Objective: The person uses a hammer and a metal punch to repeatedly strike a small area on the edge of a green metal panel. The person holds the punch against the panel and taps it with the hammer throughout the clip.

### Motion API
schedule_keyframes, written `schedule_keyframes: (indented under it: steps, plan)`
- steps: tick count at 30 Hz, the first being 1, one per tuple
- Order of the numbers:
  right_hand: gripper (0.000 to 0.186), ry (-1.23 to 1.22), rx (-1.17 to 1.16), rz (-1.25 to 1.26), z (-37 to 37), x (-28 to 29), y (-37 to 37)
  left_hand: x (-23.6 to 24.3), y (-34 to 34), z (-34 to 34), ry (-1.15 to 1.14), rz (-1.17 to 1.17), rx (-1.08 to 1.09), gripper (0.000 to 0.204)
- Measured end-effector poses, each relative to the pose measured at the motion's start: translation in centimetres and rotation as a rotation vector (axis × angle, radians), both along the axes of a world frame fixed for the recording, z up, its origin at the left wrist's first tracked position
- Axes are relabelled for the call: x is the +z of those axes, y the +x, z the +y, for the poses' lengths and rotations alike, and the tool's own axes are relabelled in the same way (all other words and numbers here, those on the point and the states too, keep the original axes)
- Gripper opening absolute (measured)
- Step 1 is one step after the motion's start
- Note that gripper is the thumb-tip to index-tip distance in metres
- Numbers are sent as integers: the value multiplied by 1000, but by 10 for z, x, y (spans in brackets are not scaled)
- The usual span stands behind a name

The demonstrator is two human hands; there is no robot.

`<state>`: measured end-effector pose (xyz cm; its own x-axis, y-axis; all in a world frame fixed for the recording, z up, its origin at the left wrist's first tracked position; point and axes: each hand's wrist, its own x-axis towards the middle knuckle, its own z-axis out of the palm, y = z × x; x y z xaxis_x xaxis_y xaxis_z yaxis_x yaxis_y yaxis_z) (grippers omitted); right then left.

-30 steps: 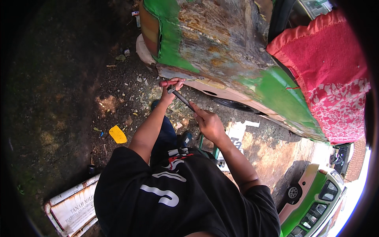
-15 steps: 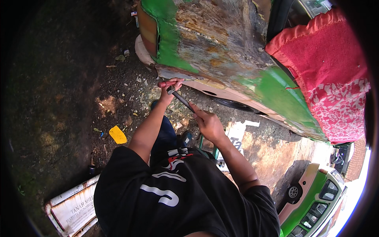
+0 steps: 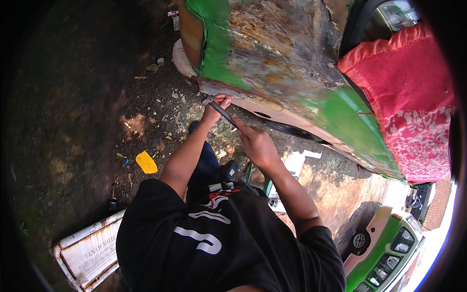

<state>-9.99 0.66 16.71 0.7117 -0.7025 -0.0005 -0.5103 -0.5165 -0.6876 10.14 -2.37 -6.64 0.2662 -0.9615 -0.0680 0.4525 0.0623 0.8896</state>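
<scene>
The left hand (image 3: 217, 108) is closed around a slim tool (image 3: 238, 99), at the lower edge of the vehicle (image 3: 279, 63) that fills the far right; most of the tool is hidden, and whether its tip touches the bodywork is hard to tell. The right hand (image 3: 259, 145), nearer and farther right, is wrapped around the handle of a hammer (image 3: 222, 113), which slants far and left so that its head sits just beside the left hand. Contact between the head and the slim tool cannot be made out.

The vehicle's side is part green paint, part bare, rust-stained surface, with a pale strip below. A red cloth (image 3: 399, 73) with a floral part hangs over it at the right. On the stony ground (image 3: 141, 102) to the left lies a yellow piece (image 3: 146, 162); a white board (image 3: 92, 250) with a rusty frame is at the near left. A green and cream van (image 3: 386, 248) stands at the near right.
</scene>
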Motion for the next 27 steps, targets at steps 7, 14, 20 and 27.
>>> schedule_keyframes:
  steps: [7,14,20,27]
  plan:
    - [50,-111,135,354,-7,18,34,-13,-9,-6,-14,-15,34,13]
    - [45,-79,113,129,2,31,26,-33,-39,1,10,58,63,14]
    - [42,23,70,8,9,20,9,-11,-10,20,3,66,109,14]
    - [41,78,50,-1,12,13,1,2,-10,16,11,89,108,16]
